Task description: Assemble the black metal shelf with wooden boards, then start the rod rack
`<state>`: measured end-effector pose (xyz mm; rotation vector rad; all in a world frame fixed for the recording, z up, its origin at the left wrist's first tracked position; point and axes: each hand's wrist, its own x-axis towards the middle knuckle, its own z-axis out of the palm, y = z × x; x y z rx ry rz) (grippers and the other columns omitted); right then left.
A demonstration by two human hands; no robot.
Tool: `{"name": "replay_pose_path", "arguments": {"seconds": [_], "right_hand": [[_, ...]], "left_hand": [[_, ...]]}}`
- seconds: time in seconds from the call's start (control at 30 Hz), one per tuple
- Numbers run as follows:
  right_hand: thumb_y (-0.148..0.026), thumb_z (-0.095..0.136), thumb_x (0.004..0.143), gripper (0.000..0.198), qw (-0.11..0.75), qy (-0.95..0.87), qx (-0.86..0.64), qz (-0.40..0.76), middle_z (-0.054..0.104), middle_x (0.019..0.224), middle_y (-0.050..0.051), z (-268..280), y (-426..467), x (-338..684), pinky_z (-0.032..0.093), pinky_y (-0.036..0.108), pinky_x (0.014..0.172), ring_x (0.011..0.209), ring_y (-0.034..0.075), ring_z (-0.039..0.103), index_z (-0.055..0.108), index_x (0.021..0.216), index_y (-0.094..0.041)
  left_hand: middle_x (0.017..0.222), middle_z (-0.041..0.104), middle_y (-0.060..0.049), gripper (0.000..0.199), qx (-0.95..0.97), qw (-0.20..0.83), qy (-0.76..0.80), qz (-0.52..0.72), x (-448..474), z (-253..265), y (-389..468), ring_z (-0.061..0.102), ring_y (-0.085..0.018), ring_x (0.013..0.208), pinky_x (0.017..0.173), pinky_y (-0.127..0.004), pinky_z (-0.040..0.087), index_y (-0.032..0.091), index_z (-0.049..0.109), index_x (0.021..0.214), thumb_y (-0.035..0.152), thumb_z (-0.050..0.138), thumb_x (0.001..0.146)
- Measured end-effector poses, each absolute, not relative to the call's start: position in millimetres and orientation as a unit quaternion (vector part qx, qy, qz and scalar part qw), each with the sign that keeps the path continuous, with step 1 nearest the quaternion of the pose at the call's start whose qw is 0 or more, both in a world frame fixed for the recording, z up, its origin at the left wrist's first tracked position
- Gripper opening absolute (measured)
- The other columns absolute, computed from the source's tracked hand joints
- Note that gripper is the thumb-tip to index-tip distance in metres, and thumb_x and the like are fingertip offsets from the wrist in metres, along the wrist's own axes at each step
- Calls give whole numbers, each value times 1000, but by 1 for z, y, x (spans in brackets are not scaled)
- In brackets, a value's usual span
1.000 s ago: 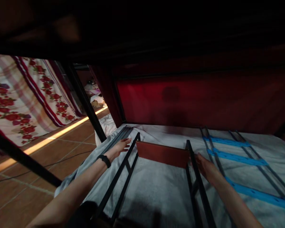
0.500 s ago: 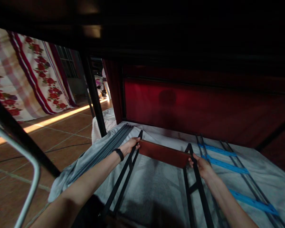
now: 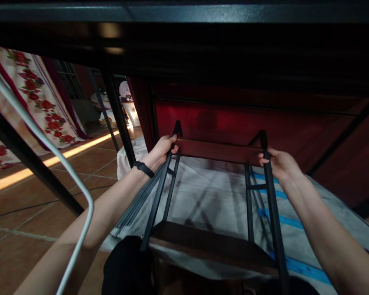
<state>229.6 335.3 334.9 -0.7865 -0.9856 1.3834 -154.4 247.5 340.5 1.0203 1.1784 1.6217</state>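
Note:
Between my hands is a small two-tier shelf rack with a black metal frame and brown boards. Its far board (image 3: pixel 215 150) spans the two side frames, while the near board (image 3: pixel 209 246) lies close to my knees. My left hand (image 3: pixel 164 148) grips the left side frame (image 3: pixel 160 192) beside the far board, fingers closed round the bar. On the opposite side, my right hand (image 3: pixel 281 164) closes round the right side frame (image 3: pixel 271 196) at about the same height. The rack is tilted over a pale grey cloth (image 3: pixel 199 184).
Grey rods (image 3: pixel 138 205) lie on the cloth at the left, and blue strips (image 3: pixel 290 221) with dark bars at the right. Overhead runs a dark metal beam (image 3: pixel 184 13). A pale curved tube (image 3: pixel 76 176) crosses the left foreground, and a dark red panel (image 3: pixel 190 116) stands behind.
Both hands have raised the far end of the rack, and it stands higher against the red panel. The near board has come into view. The view has shifted too.

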Motion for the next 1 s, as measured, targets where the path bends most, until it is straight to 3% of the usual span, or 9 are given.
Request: {"name": "replay_pose_path", "arguments": {"seconds": [0.13, 0.3, 0.43, 0.6, 1.0], "right_hand": [[-16, 52, 89, 7, 644, -423, -291, 567, 63, 87, 4, 357, 320, 223, 33, 15, 35, 54, 8, 53, 55, 83, -20], [-25, 55, 86, 8, 697, -462, -232, 497, 67, 97, 4, 347, 302, 213, 33, 16, 36, 53, 6, 54, 60, 83, -19], [-40, 60, 83, 22, 729, -472, -225, 440, 69, 98, 4, 321, 296, 212, 32, 18, 34, 48, 6, 53, 64, 84, -18], [-57, 58, 83, 42, 768, -458, -243, 375, 70, 93, 8, 284, 287, 215, 26, 19, 28, 39, 5, 50, 67, 79, -16], [-52, 51, 86, 40, 792, -421, -279, 343, 69, 89, 7, 234, 254, 222, 28, 22, 30, 38, 7, 47, 68, 76, -16]], "left_hand": [[52, 46, 6, 17, 470, 338, 424, 696, -150, 365, 240, 36, -5, 35, 36, -22, 20, 21, 50, 80, 28, 57, 94], [62, 55, 5, 12, 530, 224, 363, 733, -143, 354, 228, 40, -3, 38, 37, -20, 22, 18, 57, 88, 25, 52, 96], [86, 70, 0, 18, 511, 184, 351, 763, -130, 326, 213, 43, -1, 39, 35, -19, 24, 17, 61, 98, 34, 56, 94], [106, 74, -8, 37, 470, 142, 366, 791, -112, 282, 190, 48, -3, 40, 34, -21, 27, 20, 68, 103, 52, 65, 85], [116, 71, -11, 36, 462, 132, 405, 778, -101, 240, 163, 49, -4, 43, 37, -22, 31, 20, 70, 108, 49, 57, 91]]}}
